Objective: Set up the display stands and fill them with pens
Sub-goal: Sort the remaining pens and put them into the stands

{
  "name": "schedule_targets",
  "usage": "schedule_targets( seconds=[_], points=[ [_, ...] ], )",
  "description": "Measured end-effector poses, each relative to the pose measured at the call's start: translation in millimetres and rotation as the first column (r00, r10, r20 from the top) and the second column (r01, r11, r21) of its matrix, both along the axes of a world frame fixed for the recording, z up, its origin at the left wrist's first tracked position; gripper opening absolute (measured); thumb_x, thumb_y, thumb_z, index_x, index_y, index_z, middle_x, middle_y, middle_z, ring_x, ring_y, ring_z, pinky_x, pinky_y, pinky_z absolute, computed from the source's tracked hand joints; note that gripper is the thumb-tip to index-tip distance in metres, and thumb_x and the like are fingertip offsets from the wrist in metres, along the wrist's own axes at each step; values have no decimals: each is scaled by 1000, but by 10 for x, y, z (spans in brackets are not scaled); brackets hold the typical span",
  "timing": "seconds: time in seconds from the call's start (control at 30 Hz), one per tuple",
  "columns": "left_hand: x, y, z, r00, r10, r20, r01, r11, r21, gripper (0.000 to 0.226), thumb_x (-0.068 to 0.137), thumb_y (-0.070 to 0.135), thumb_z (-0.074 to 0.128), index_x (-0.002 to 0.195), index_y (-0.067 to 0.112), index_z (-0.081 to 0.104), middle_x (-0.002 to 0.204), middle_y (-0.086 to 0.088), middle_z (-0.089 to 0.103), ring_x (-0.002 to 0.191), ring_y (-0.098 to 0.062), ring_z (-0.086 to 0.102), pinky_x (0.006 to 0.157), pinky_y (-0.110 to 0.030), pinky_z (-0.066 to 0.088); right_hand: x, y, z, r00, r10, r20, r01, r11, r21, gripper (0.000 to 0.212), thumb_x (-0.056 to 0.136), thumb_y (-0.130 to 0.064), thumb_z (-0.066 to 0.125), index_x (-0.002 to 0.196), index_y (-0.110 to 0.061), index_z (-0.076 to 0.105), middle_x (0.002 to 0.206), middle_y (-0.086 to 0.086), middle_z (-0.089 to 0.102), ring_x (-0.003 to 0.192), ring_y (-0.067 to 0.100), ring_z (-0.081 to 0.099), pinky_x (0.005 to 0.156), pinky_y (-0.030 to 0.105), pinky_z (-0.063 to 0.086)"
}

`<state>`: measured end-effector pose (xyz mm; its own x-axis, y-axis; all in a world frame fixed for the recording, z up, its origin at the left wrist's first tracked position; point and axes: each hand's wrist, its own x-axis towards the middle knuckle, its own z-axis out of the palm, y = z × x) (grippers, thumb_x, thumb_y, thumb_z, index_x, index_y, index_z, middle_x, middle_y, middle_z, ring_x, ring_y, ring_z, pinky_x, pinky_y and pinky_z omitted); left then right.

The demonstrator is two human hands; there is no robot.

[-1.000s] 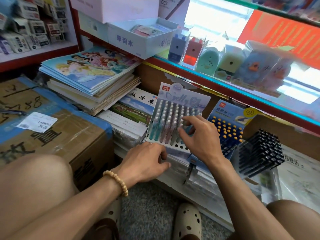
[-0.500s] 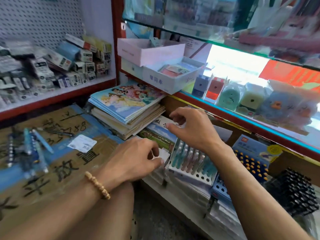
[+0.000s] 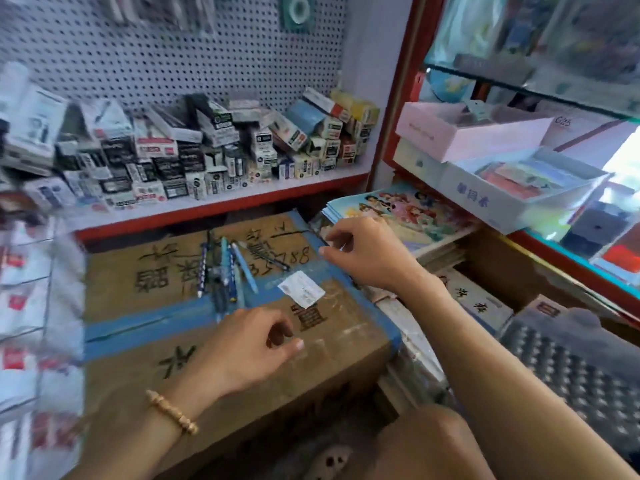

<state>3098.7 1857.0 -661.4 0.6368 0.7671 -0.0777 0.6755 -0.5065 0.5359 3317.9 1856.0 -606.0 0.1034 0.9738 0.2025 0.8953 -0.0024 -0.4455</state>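
Observation:
Several blue and dark pens (image 3: 225, 271) lie loose in a small heap on top of a brown cardboard box (image 3: 138, 271) sealed with blue tape. My left hand (image 3: 242, 351) hovers just in front of the pens with its fingers loosely curled and nothing in it. Farther back, my right hand (image 3: 367, 254) hangs over the box's right edge, fingers bent, also holding nothing. A perforated display stand (image 3: 568, 368) shows blurred at the lower right, beyond my right forearm.
A white label (image 3: 301, 289) sticks to the box between my hands. Small pen cartons (image 3: 207, 150) crowd the shelf under a pegboard behind. To the right lie stacked picture notebooks (image 3: 408, 206), with a white tray box (image 3: 519, 192) and a pink box (image 3: 467, 133) above them.
My view swung left from the display stands to the cardboard box. Both hands left the pen-filled stand and moved over the box, toward the loose pens.

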Motion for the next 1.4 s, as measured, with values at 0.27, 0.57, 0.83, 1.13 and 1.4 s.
schedule_targets(
  seconds=[0.27, 0.57, 0.83, 1.13, 1.4],
  points=[
    [-328, 538, -410, 882, 447, 149, -448, 894, -25, 14, 93, 40, 62, 100, 27, 63, 96, 11, 65, 83, -5, 61, 68, -23, 50, -508, 983, -623, 995, 39, -97, -59, 975, -216, 40, 89, -40, 70, 114, -9, 67, 103, 6, 71, 98, 24, 64, 84, 40, 55],
    [-438, 1586, -811, 665, 746, -30, -744, 666, 60, 87, 72, 80, 58, 133, 18, 50, 131, -11, 57, 129, -33, 42, 103, -49, 41, -966, 1528, -1204, 966, 214, 141, -127, 877, -463, 127, 66, -78, 69, 158, -17, 6, 164, 9, 14, 150, 34, 10, 118, 57, 18],
    [-520, 1821, -711, 809, 583, -79, -588, 797, -139, 45, 72, 26, 83, 114, 20, 66, 106, -1, 69, 91, -19, 66, 82, -40, 57, -767, 1692, -1242, 945, 301, 128, -228, 887, -402, 77, 86, -31, 67, 153, -18, 31, 148, 11, 42, 139, 34, 31, 112, 44, 32],
    [-515, 1688, -738, 811, 561, -167, -573, 819, -33, 24, 91, 16, 67, 113, 10, 58, 101, -6, 56, 78, -18, 59, 58, -25, 45, -863, 1661, -1343, 986, 147, 79, -108, 923, -369, 31, 99, -21, 53, 128, -11, 51, 115, 13, 63, 98, 30, 61, 77, 38, 50],
    [-498, 1514, -811, 839, 527, -133, -515, 849, 116, 29, 96, 4, 51, 123, 7, 43, 95, -6, 48, 74, -17, 51, 56, -23, 36, -934, 1542, -1274, 975, -17, -222, -47, 960, -277, 12, 105, -18, 40, 112, -8, 39, 96, 13, 59, 73, 24, 56, 59, 35, 41]
  ],
)
